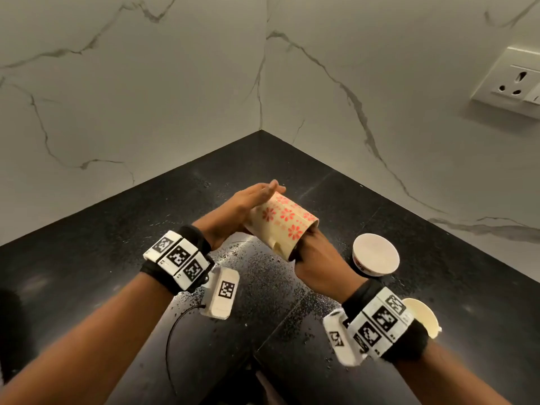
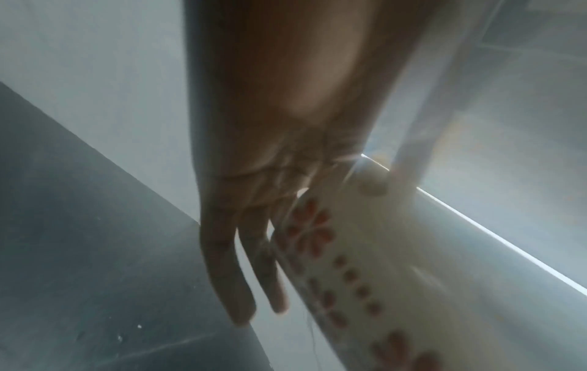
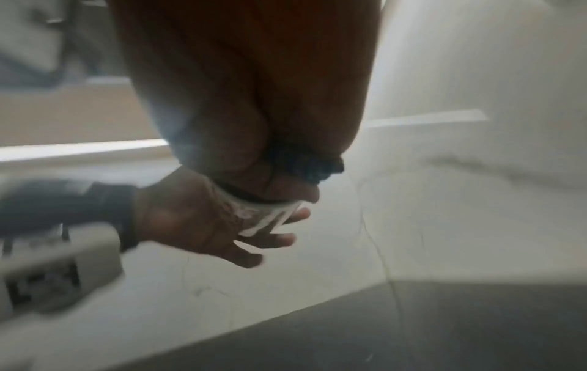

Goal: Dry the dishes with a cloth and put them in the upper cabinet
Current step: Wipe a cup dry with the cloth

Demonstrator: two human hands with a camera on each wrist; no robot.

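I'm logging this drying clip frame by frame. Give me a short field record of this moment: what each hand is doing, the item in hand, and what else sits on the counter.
item in hand: floral mug, tilted, held above the counter
left hand: flat, fingers straight, pressed against the mug's base
right hand: fingers inside the mug's mouth with a dark cloth
counter: black, speckled with water drops
other dishes: small bowl and a second pale dish, both at right
cabinet: not in view

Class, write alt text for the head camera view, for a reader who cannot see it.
Two bare hands hold a cream ceramic mug with red flowers sideways above a wet black stone counter: the left hand lies flat against its base, the right hand pushes a dark cloth into its mouth. Two pale bowls sit at right.
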